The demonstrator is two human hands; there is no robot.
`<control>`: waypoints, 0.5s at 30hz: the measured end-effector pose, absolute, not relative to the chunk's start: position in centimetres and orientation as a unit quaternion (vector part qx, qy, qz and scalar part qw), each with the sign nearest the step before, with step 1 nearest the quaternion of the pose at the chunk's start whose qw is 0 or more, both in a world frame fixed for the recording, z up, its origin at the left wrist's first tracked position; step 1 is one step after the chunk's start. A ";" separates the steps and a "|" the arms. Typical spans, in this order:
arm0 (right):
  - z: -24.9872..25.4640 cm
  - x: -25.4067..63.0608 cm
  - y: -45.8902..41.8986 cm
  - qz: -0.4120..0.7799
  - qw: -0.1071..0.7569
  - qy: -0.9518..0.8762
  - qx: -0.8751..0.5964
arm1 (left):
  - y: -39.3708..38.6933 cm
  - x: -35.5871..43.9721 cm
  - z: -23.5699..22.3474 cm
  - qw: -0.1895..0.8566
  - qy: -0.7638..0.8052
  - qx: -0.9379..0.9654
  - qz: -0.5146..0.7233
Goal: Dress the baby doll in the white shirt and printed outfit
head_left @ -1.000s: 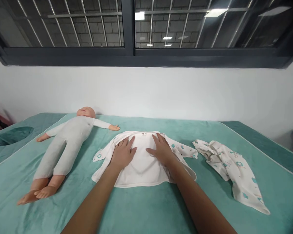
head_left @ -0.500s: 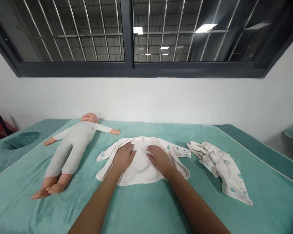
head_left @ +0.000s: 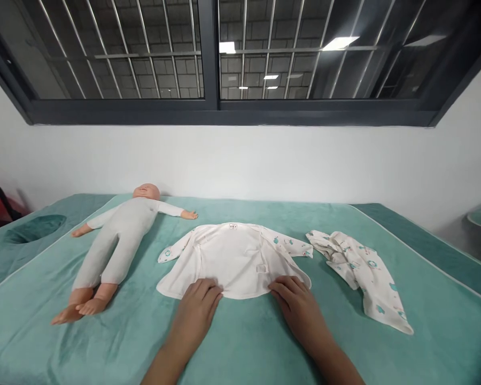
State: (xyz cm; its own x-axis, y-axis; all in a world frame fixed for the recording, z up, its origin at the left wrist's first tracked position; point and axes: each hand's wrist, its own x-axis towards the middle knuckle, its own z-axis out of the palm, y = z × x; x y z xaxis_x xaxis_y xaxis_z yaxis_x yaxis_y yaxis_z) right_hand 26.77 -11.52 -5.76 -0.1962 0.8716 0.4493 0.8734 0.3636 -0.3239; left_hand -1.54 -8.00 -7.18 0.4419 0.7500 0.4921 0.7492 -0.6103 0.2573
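A small white baby top [head_left: 232, 256] lies spread out in front of me, its plain inner side up and its patterned sleeves out to both sides. My left hand [head_left: 198, 307] rests palm down at the left part of its lower hem, fingers close together and slightly bent. At the right part of the hem, my right hand [head_left: 294, 305] lies the same way. Both hands touch the cloth without lifting it, and their fingertips are partly hidden. A crumpled white garment with green prints [head_left: 361, 272] lies farther right.
A baby doll [head_left: 124, 230] in a pale suit lies on its back at the left. Beneath everything is a green padded surface [head_left: 240, 347] with a round hollow [head_left: 36, 229] at the far left. Behind stand a white wall [head_left: 240, 160] and a barred window.
Both hands have slid from the middle of the baby top down towards me to its lower hem. A small label inside the top is uncovered. The doll and the other garment stay put.
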 end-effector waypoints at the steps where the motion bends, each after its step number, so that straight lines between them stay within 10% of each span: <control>1: -5.7 26.5 -11.5 -0.006 0.295 -0.772 -0.562 | -8.1 -1.3 -7.1 0.000 0.441 0.847 0.296; 11: -4.5 32.6 -8.0 -0.008 0.384 -0.695 -0.608 | -4.1 -8.7 -4.5 0.030 0.613 0.639 0.464; 15: -4.9 37.4 -3.0 -0.039 0.327 -0.597 -0.732 | 0.3 -12.6 -4.6 0.088 0.677 0.666 0.300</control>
State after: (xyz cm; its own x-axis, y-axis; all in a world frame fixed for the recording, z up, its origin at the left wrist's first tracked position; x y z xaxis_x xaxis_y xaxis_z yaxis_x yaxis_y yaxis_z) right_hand 37.38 -2.99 -4.92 0.2850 0.8478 0.4472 0.8984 -0.0736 -0.4330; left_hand -12.60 0.32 -4.61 -0.0977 0.9551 0.2799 0.8494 -0.0666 0.5236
